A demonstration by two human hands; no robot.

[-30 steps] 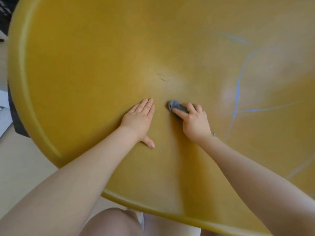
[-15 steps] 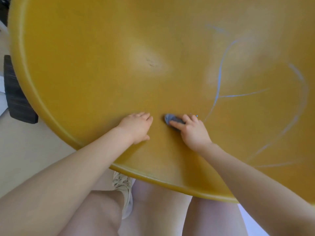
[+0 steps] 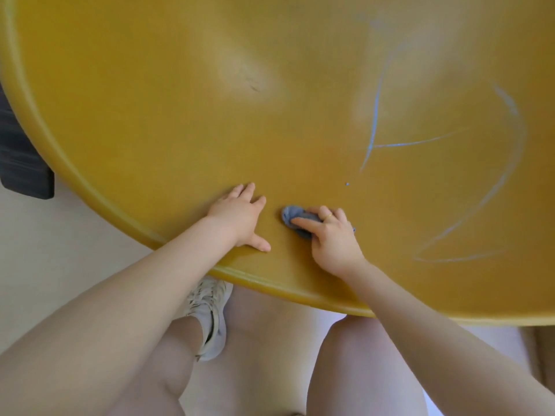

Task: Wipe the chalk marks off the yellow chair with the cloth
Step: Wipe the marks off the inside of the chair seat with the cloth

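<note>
Your smooth, glossy yellow plastic chair (image 3: 180, 121) fills the far part of the view, its broad curved shell dished towards the middle and edged by a rounded raised rim along the near and left sides; a small dark scuff (image 3: 255, 87) sits in a pale sheen left of centre. Your right hand (image 3: 332, 238) grips a small, soft, crumpled blue-grey cloth (image 3: 292, 216) against the shell near the near rim, fingers curled over it, forefinger lying along its near side, a thin gold ring (image 3: 329, 217) on one finger; the wad's long axis runs from far left to near right, most of it hidden under the fingers. Your left hand (image 3: 240, 219) rests flat on the shell just left of the cloth, apart from it, fingers straight and close together, thumb spread to the near right. Pale blue chalk marks (image 3: 374, 127) lie to the right, well apart from the cloth: a long curved stroke with a thin branch, and a wide faint loop further right; a tiny blue speck (image 3: 347, 184) lies between them and your hand. Below the rim, your bare knees and a light grey mesh trainer (image 3: 211, 313) show over pale floor; a dark ribbed block (image 3: 21, 163) stands at the left edge.
</note>
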